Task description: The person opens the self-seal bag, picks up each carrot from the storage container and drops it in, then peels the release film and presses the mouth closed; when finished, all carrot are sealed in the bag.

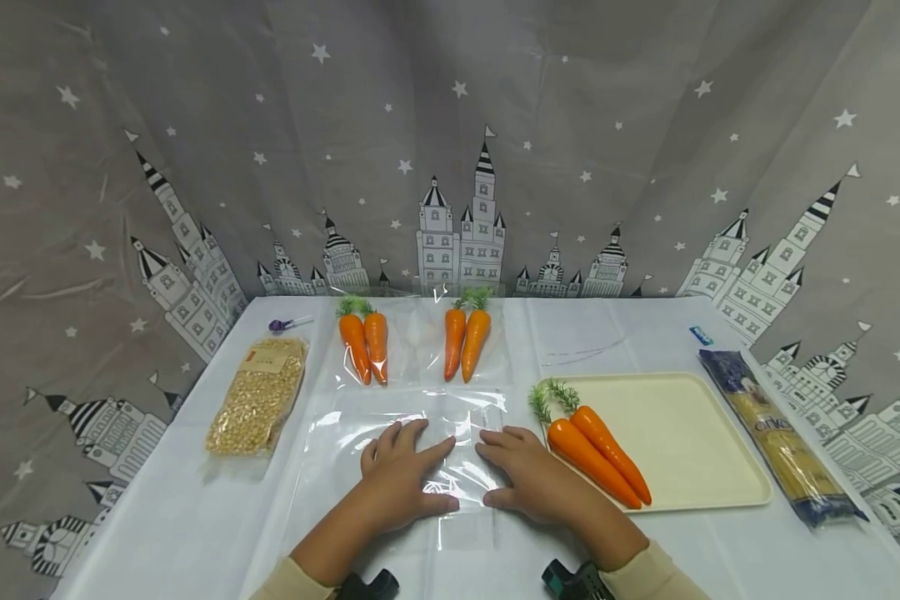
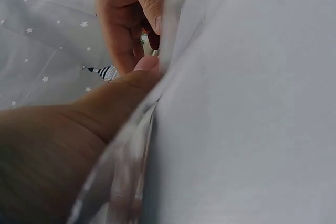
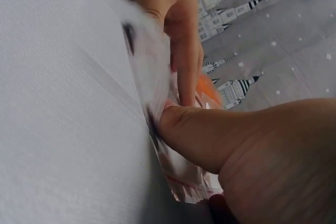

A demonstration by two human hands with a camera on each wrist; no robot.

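The counter [image 1: 195, 517], under a white cloth, carries a clear plastic bag [image 1: 420, 417] lying flat at its near middle, glossy and see-through, empty as far as the head view shows. The left hand [image 1: 401, 483] and right hand [image 1: 528, 475] rest palm-down side by side on the bag's near half, fingers [image 1: 412, 433] straight and slightly spread, pressing the film against the cloth. Only the head view shows the surroundings: a cream tray [image 1: 690, 442] just right of the bag holding two carrots [image 1: 596, 454]. The left wrist view adds the thumb lying along the bag's raised edge [image 2: 131, 156]. The right wrist view shows the thumb [image 3: 199, 135] pressed onto the crinkled film.
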